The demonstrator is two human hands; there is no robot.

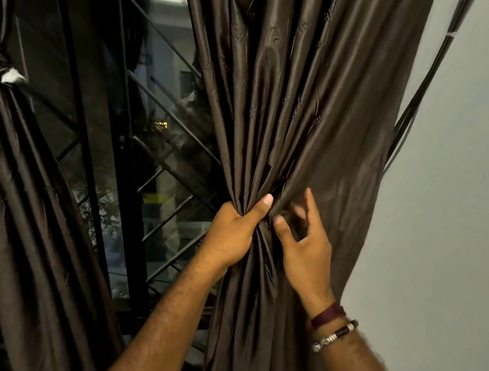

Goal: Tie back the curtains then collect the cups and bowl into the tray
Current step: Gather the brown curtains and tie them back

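Dark brown shiny curtain bunched into folds, left hand clenching the gathered cloth, right hand fingers loosely spread against it

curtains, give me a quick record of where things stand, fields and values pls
left curtain: already gathered and tied with a knot
right curtain: bunched at mid-height, not yet tied
left hand: grips the bunched fabric of the right curtain
right hand: fingers spread, blurred, at the fabric beside the bunch
window grille: exposed between the curtains, dark outside
cups, bowl, tray: not in view
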